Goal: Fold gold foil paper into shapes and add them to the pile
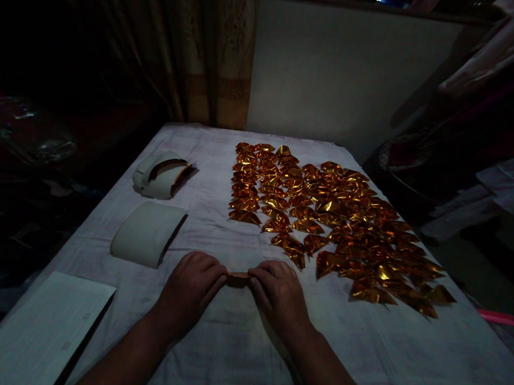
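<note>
A small, narrow folded piece of gold paper [238, 274] is stretched between my two hands, just above the cloth-covered table. My left hand [194, 285] pinches its left end between thumb and fingers. At the other end, my right hand [278, 292] holds it in the same kind of pinch. To the right and beyond lie many folded gold foil pieces [331, 207], set out in rough rows with pointed ends. The far side of the held piece is hidden from me.
The table has a pale cloth [235, 357]. At left lie a curved sheet stack [149, 231], another curled, torn-looking one [163, 176] behind it, and a flat white stack [41, 330] near the front. A curtain [214, 53] and a pale wall [328, 73] stand behind.
</note>
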Available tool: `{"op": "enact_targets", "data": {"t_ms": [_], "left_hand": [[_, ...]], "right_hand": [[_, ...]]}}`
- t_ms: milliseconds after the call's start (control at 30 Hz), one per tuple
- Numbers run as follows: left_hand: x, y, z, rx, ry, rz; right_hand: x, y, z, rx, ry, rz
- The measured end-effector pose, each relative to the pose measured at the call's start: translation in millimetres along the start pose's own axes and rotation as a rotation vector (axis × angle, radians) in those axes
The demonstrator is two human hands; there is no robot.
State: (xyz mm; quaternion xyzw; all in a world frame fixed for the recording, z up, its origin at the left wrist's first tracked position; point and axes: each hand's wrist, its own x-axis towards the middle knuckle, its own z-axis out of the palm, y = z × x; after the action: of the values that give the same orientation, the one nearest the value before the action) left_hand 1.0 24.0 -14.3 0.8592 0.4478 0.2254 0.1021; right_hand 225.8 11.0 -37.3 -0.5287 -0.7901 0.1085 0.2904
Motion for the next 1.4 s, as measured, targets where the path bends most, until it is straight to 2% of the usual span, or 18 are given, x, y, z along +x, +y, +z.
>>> {"op": "enact_targets", "data": {"t_ms": [300,433,600,767,1233,1400], "left_hand": [[4,2,2.0,-0.024,-0.055,-0.112],[8,5,3.7,0.037,-0.046,-0.162],[14,9,4.5,0.105,-0.086,-0.232],[16,10,3.9,0.153,-0.115,-0.240],[18,8,7.7,0.221,-0.101,-0.254],[16,6,10.2,0.216,-0.058,-0.250]], "right_hand": [[2,4,2,0.004,0.043,0.064],[4,0,4,-0.025,0.070,0.134],[7,-2,6,-0.090,0.069,0.134],[8,-3,6,-0.131,0.052,0.146],[8,-1,7,-0.156,0.046,0.145],[7,-4,8,-0.182,0.081,0.068]]}}
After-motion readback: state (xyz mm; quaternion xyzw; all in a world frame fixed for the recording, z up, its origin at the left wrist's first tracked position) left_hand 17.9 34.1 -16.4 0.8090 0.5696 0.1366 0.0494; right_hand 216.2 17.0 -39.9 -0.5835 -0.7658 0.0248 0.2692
